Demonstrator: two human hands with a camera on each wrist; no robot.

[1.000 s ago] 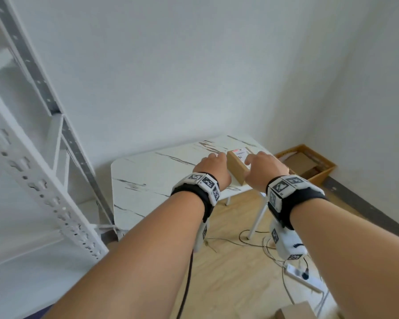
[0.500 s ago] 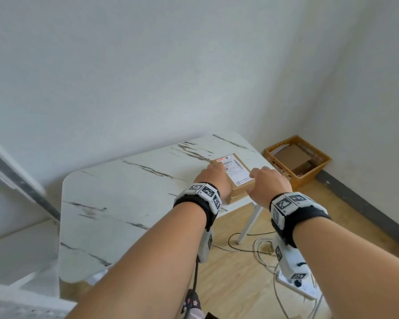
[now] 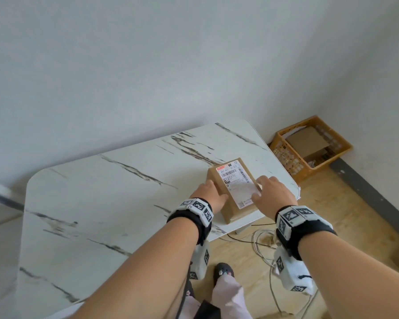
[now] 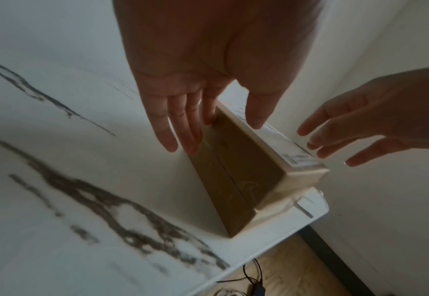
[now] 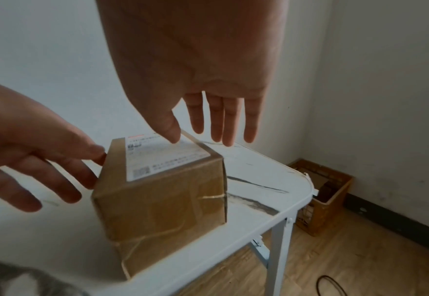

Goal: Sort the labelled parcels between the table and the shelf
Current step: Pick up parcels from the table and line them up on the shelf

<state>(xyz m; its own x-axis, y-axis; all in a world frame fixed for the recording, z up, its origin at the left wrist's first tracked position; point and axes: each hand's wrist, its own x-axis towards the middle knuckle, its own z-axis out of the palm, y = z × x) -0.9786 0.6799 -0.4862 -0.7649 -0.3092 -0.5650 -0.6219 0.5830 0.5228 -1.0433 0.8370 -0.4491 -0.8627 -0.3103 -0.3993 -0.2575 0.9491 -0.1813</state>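
Observation:
A brown cardboard parcel (image 3: 236, 180) with a white shipping label on top lies flat on the marble-patterned table (image 3: 101, 192), close to its right front corner. My left hand (image 3: 209, 194) is open, its straight fingers (image 4: 190, 128) lying against the parcel's left side (image 4: 233, 170), the thumb over the top edge. My right hand (image 3: 272, 192) hovers open at the parcel's right side. In the right wrist view its thumb tip (image 5: 173, 136) is at the label, while the other fingers hang straight past the parcel (image 5: 162, 200). The left hand (image 5: 31, 150) shows there too.
An orange plastic crate (image 3: 309, 146) with cardboard inside stands on the floor in the right corner. Cables (image 3: 260, 242) lie on the wooden floor beneath the table edge. A strip of the grey shelf frame (image 3: 0, 196) shows at the far left. White walls close in behind and right.
The parcel, held between both hands above the table before, now rests on the tabletop. Both hands have loosened from a grip to straight fingers. The view has swung away from the shelf.

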